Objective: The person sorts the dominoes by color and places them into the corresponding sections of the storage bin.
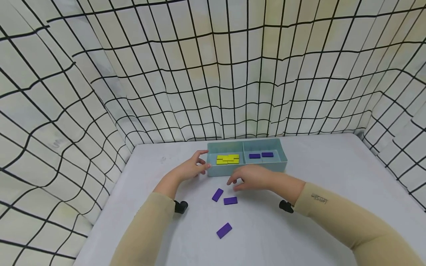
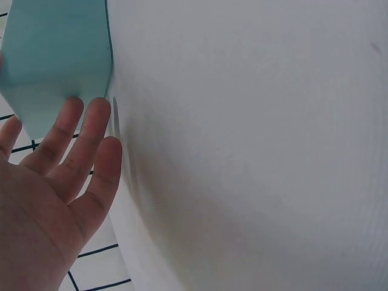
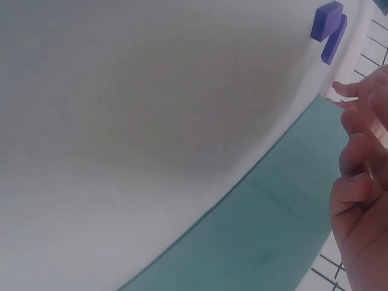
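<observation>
A teal two-part box [image 1: 223, 170] stands near the table's far edge. Several yellow blocks [image 1: 227, 159] lie together in its left compartment, and two purple blocks [image 1: 254, 156] in its right one. At the box's left end is my left hand [image 1: 189, 168], fingers spread and touching its wall; the left wrist view shows that palm bare. My right hand [image 1: 253, 177] hovers in front of the box with loosely bent fingers and nothing visible in them. Just nearer to me lie two loose purple blocks, one tilted block [image 1: 217, 195] and one level block [image 1: 230, 200].
Closer to me on the white table [image 1: 266, 236] lies another purple block [image 1: 224, 230]. A white cloth wall with black grid lines [image 1: 233, 74] rises behind and beside the table. Both wrists carry a small black camera [image 1: 181, 207].
</observation>
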`<act>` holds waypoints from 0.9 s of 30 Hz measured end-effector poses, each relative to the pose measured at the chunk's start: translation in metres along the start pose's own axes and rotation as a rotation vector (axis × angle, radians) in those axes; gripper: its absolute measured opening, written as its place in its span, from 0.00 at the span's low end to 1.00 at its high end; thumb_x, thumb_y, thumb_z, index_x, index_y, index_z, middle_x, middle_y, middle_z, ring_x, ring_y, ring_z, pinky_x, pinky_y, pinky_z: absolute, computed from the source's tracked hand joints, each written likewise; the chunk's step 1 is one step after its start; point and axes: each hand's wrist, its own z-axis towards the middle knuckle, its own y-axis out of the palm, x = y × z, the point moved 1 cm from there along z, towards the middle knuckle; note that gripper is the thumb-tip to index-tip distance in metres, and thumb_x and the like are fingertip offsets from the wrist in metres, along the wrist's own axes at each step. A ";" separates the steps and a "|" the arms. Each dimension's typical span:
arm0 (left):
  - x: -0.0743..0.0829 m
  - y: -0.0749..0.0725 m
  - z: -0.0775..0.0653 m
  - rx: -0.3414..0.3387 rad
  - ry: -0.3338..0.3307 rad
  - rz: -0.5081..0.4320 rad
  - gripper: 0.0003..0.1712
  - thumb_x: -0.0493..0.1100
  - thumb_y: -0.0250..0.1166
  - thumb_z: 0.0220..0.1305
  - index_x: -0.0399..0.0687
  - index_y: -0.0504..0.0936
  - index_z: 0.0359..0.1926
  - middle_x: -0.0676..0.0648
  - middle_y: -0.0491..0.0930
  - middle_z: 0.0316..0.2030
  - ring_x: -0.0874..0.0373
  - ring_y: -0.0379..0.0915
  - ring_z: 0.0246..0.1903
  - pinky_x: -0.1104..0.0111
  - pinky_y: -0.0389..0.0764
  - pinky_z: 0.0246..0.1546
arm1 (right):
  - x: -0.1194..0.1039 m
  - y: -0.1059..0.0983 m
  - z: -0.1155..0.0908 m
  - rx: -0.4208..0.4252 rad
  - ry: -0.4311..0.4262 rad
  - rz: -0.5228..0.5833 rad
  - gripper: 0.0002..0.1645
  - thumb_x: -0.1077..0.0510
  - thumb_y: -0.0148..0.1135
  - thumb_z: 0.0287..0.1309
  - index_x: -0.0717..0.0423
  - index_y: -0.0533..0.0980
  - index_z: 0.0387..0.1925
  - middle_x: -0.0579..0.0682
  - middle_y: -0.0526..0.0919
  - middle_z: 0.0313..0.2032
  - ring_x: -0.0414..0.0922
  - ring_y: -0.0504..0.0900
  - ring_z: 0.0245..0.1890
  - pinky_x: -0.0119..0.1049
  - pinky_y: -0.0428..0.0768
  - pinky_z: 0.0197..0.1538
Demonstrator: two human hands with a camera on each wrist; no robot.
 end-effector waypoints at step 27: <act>-0.002 -0.002 0.000 -0.015 -0.006 0.008 0.42 0.60 0.61 0.68 0.70 0.50 0.76 0.45 0.72 0.59 0.54 0.77 0.47 0.56 0.75 0.54 | -0.012 0.029 0.013 -0.142 -0.006 -0.039 0.19 0.48 0.74 0.55 0.36 0.84 0.50 0.32 0.79 0.38 0.32 0.76 0.40 0.33 0.77 0.50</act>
